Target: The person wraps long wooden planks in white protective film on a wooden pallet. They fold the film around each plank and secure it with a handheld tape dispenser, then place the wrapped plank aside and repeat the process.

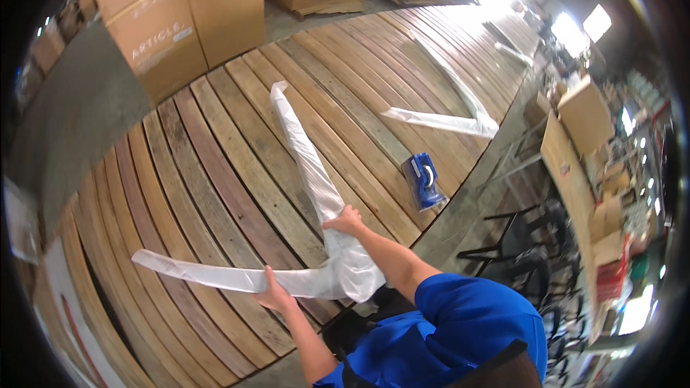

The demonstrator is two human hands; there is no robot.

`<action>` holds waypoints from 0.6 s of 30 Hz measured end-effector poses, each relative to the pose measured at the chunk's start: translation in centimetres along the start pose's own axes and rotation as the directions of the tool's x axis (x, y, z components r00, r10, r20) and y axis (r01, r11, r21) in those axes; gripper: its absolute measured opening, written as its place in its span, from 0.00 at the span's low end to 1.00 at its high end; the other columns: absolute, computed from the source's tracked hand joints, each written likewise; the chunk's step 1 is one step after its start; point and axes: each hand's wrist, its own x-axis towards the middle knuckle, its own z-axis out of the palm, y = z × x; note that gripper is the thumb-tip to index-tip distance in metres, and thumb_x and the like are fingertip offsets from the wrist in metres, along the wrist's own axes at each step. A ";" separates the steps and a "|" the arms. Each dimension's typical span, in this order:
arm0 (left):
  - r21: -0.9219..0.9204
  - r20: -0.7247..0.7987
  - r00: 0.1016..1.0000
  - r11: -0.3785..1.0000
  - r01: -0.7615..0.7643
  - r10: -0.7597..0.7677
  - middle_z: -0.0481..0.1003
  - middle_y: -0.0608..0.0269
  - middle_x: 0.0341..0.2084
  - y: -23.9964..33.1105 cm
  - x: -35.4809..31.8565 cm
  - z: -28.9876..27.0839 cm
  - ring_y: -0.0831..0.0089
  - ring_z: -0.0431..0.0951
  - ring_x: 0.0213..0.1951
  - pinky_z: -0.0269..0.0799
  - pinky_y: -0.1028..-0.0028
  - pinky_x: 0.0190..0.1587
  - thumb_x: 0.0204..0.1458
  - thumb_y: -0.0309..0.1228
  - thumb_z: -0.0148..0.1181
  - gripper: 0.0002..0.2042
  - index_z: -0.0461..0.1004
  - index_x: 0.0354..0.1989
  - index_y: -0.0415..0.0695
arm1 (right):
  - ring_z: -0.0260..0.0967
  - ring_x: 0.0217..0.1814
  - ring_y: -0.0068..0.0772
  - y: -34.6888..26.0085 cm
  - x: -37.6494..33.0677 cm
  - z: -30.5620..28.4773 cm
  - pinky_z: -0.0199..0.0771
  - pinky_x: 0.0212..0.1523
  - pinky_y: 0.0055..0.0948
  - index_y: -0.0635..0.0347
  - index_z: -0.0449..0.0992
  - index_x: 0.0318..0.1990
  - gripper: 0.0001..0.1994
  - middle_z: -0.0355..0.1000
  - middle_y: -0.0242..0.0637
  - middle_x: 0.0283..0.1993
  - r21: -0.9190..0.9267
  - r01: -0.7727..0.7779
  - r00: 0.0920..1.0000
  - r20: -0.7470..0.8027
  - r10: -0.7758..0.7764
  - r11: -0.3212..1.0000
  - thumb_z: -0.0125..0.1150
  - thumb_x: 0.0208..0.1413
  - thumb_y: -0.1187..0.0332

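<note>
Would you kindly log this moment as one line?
left hand on plastic wrap | right hand on wrap | tape gun apart | wooden table

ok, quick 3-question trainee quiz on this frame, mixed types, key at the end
1. True or false: the left hand and the right hand both rest on the same white plastic wrap laid over the wooden table.
2. Multiple choice: the blue tape dispenser lies A) under the left hand; B) near the table edge, off to the person's right, clear of both hands; C) on top of the cardboard boxes.
3. Fill in: a second strip of white plastic lies farther along the table, bent into a ___ shape.

Key: 1 true; 2 B; 3 V
</note>
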 end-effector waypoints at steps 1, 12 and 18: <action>-0.052 0.113 0.993 0.998 -0.031 0.037 0.67 0.39 0.58 1.1 -1.1 -1.2 0.50 0.75 0.54 0.78 0.57 0.55 0.47 0.32 0.74 0.43 0.54 0.67 0.31 | 0.62 0.69 0.52 1.1 0.8 -0.5 0.66 0.66 0.49 0.72 0.62 0.65 0.55 0.63 0.58 0.66 0.076 0.036 0.998 0.057 -0.040 0.996 0.80 0.30 0.47; -0.286 0.254 0.814 0.845 -0.452 0.522 0.61 0.40 0.65 12.1 -30.1 -5.1 0.52 0.70 0.60 0.70 0.58 0.60 0.52 0.23 0.63 0.38 0.52 0.71 0.33 | 0.77 0.42 0.39 10.6 -8.4 -3.6 0.77 0.43 0.40 0.69 0.78 0.50 0.33 0.78 0.43 0.44 0.690 -0.188 0.770 0.545 -0.332 0.699 0.77 0.38 0.55; -0.286 0.578 0.412 0.648 -0.706 0.704 0.67 0.46 0.61 5.4 -33.7 -7.2 0.54 0.70 0.60 0.70 0.55 0.60 0.56 0.33 0.60 0.33 0.57 0.69 0.37 | 0.74 0.49 0.36 20.0 -12.4 -19.3 0.75 0.50 0.38 0.70 0.72 0.56 0.38 0.74 0.45 0.49 0.881 0.065 0.825 0.216 -0.522 0.468 0.77 0.39 0.55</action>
